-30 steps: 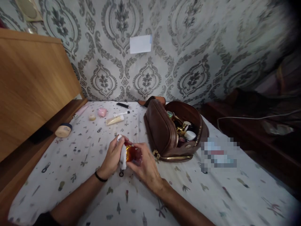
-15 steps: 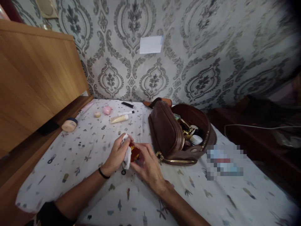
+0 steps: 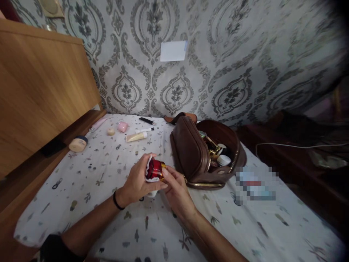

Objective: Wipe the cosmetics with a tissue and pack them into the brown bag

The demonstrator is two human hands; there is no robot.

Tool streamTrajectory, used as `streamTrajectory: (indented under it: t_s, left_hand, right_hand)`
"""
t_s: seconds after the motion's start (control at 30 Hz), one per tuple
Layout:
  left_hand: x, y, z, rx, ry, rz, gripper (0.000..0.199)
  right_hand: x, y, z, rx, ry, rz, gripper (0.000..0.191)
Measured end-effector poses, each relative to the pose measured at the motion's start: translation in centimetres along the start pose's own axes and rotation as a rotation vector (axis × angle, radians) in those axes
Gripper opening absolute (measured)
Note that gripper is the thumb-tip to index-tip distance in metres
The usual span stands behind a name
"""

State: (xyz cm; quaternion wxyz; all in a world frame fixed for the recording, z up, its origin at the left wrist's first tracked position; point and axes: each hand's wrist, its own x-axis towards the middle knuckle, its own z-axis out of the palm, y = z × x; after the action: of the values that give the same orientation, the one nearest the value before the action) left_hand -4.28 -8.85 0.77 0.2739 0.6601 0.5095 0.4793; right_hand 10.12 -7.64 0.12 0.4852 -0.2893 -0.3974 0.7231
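Over the patterned white cloth, my left hand (image 3: 136,180) is closed around a white wipe (image 3: 153,179), which lies against one end of a red jar (image 3: 155,169). The fingers of my right hand (image 3: 178,191) grip the jar's gold end from the other side, so the jar lies sideways between both hands. Just to the right, a brown leather bag (image 3: 188,145) stands unzipped. Inside it are several cosmetics, among them a white-lidded container (image 3: 223,160) and gold-coloured pieces.
Toward the back left lie a cream tube (image 3: 136,137), a white pen-like stick (image 3: 145,130), a black pencil-like item (image 3: 147,121), a pink jar (image 3: 122,126) and a small beige pot (image 3: 110,131). A dark-lidded beige jar (image 3: 77,144) is beside the wooden cabinet (image 3: 43,91). A pixelated item (image 3: 256,185) lies right.
The red jar has turned, so more of its red side and gold end shows. My right hand has shifted from spread fingers around it to a closer grip on the gold end.
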Motion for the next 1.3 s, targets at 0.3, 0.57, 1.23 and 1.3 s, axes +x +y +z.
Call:
streamTrajectory:
  t_s: [0.3, 0.57, 1.23, 1.3]
  left_hand:
    - [0.1, -1.0, -0.3, 0.349, -0.037, 0.108, 0.066]
    - [0.2, -1.2, -1.2, 0.669, -0.056, 0.269, 0.038]
    - [3.6, 3.0, 2.3, 0.587, -0.268, 0.701, 0.06]
    - [4.3, 3.7, 3.9, 0.616, -0.235, 0.738, 0.049]
  right_hand:
    - [0.4, -0.5, -0.3, 0.093, 0.027, 0.259, 0.046]
    - [0.7, -0.4, -1.0, 0.066, -0.096, 0.206, 0.045]
    - [-2.3, -18.0, -8.0, -0.493, 0.084, -0.27, 0.022]
    - [-0.7, -19.6, -9.1, -0.58, 0.14, -0.36, 0.022]
